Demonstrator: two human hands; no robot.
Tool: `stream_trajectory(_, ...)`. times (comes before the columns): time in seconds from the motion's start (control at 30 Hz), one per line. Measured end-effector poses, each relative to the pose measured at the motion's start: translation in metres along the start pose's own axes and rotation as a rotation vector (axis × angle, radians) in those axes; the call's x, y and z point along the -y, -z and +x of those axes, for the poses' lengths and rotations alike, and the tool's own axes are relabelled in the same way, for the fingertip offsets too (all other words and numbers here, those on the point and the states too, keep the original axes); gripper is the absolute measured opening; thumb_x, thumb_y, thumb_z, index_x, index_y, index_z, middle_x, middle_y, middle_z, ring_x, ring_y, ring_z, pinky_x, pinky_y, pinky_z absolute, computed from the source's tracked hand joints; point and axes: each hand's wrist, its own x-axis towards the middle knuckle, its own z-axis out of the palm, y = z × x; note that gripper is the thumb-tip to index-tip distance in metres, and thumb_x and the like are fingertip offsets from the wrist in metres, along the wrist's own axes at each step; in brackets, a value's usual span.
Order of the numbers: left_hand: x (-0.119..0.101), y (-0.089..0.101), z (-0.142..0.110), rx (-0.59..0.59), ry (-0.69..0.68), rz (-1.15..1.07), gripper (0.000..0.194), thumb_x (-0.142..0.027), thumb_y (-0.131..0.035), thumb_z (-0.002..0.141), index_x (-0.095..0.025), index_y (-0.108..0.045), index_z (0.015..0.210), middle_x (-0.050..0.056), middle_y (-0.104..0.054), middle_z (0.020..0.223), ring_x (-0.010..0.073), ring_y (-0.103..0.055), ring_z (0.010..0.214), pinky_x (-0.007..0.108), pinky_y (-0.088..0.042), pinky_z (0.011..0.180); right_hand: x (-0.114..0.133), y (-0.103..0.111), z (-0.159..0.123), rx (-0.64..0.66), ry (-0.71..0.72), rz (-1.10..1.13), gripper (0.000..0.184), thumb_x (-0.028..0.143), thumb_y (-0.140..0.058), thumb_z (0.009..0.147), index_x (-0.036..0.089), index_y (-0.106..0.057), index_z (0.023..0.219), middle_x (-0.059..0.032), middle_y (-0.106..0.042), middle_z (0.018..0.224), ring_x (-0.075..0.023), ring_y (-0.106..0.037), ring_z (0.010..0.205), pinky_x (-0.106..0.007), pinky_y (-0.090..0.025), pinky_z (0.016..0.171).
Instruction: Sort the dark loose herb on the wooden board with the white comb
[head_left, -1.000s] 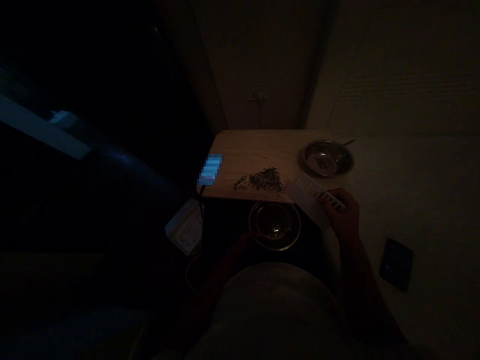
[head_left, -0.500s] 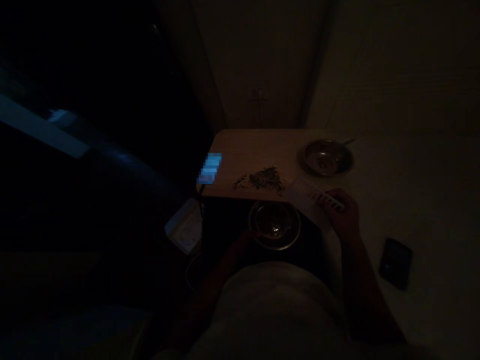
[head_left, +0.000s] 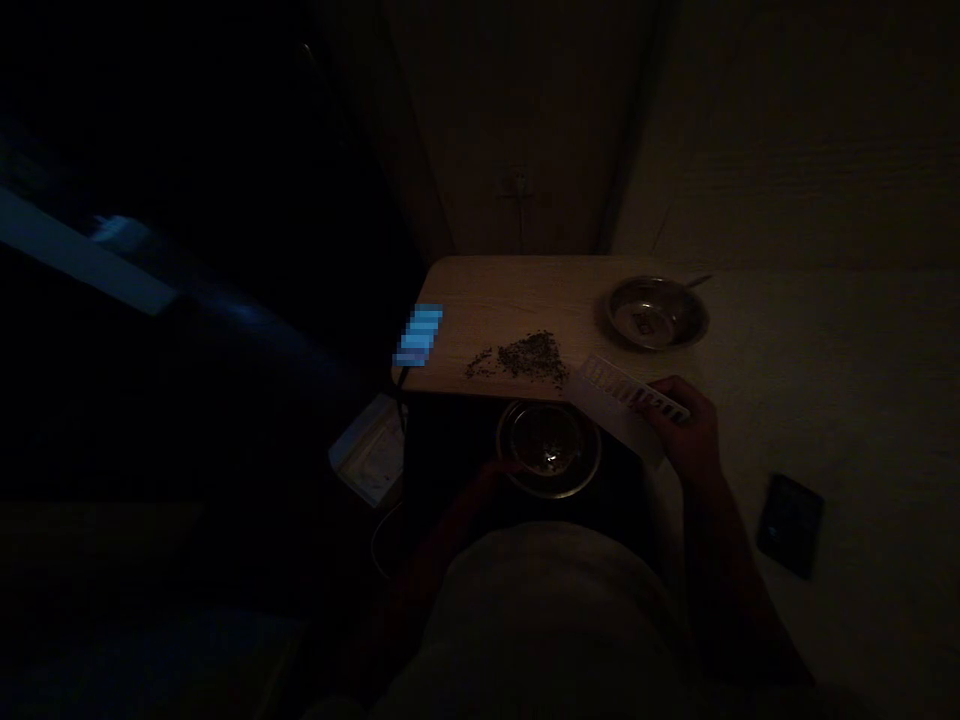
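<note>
The scene is very dark. My right hand [head_left: 686, 430] is closed on a flat white card-like scraper [head_left: 619, 395], whose far edge rests on the wooden table [head_left: 510, 290] just right of a pile of small dark grains [head_left: 525, 357]. My left hand [head_left: 491, 475] grips the left rim of a steel bowl [head_left: 550, 448] held just below the table's near edge, under the pile. A few grains lie in that bowl.
A second steel bowl [head_left: 656, 312] sits at the table's back right. A lit phone [head_left: 418, 335] lies on the left edge. A dark phone-like object [head_left: 790, 525] lies on the pale surface to my right. A white box [head_left: 367, 455] is on the floor at left.
The scraper and my right hand have shifted a touch toward the grain pile. The left hand and bowl stay put.
</note>
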Motion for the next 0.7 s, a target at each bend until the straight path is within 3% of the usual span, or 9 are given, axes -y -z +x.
stream_trajectory(0.3,-0.001,-0.003,-0.007,-0.028,0.001,-0.005,0.063,-0.010,-0.077,0.050,-0.010,-0.069,0.112,0.014,-0.068,0.123,0.0433,-0.035,0.138,0.054,-0.021,0.115,0.000,0.001,-0.001,0.041,0.000,0.014,0.015,0.031,-0.071,0.074,0.020,-0.062,0.075,0.0019,-0.060,0.068,-0.0114,-0.051,0.059,-0.023,-0.040,0.053)
stream_trajectory(0.7,-0.004,-0.005,-0.007,-0.057,0.049,-0.014,0.064,-0.010,-0.075,0.050,-0.012,-0.069,0.114,0.013,-0.069,0.121,0.0406,-0.036,0.139,0.051,-0.024,0.115,-0.001,-0.003,0.000,-0.051,-0.038,-0.018,0.017,0.033,-0.071,0.074,0.019,-0.061,0.075,0.0021,-0.059,0.067,-0.0109,-0.050,0.057,-0.023,-0.038,0.051)
